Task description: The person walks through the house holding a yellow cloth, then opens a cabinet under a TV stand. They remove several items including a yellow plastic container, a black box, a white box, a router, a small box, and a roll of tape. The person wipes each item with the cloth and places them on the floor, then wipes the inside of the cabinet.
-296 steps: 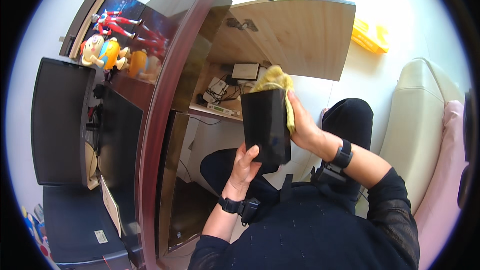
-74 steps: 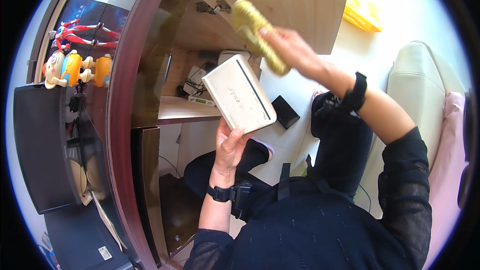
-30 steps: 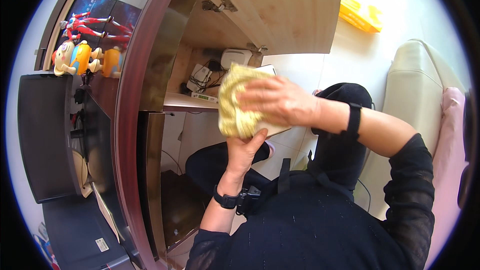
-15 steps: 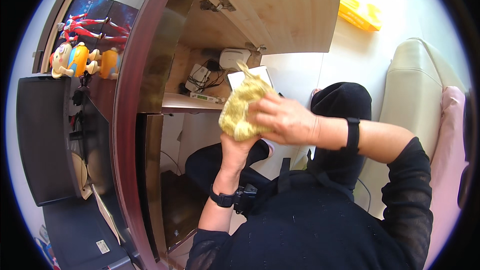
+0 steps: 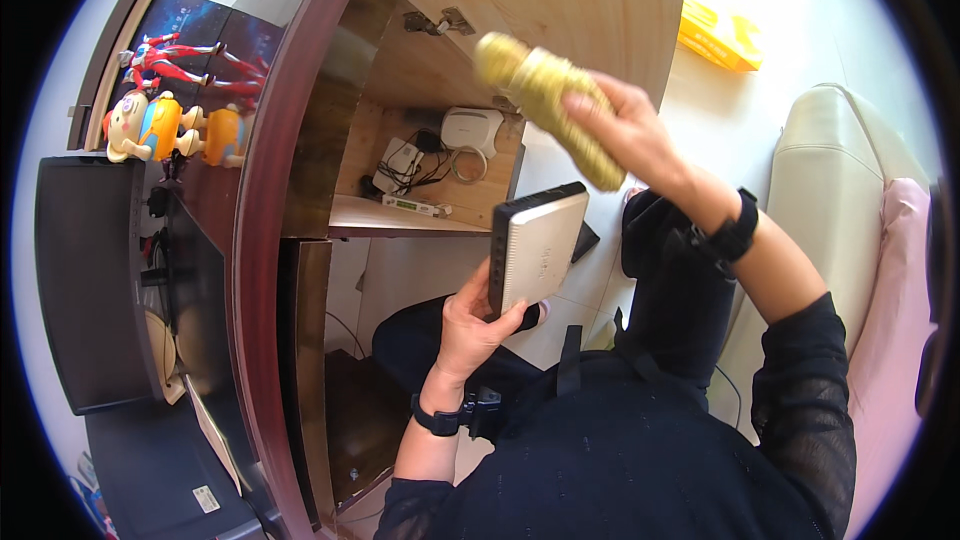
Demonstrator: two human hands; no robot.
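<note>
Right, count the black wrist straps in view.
2: left strap, on the wrist of the left hand; right strap, on the wrist of the right hand.

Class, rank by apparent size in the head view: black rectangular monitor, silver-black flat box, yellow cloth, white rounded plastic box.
1. Black monitor
2. Flat box and yellow cloth, too alike to rank
3. Rounded box

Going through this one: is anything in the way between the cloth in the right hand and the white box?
Nothing visible is. The right hand holds the cloth higher in the view than the white box, with no object between. The left hand grips only the box's lower end.
</note>
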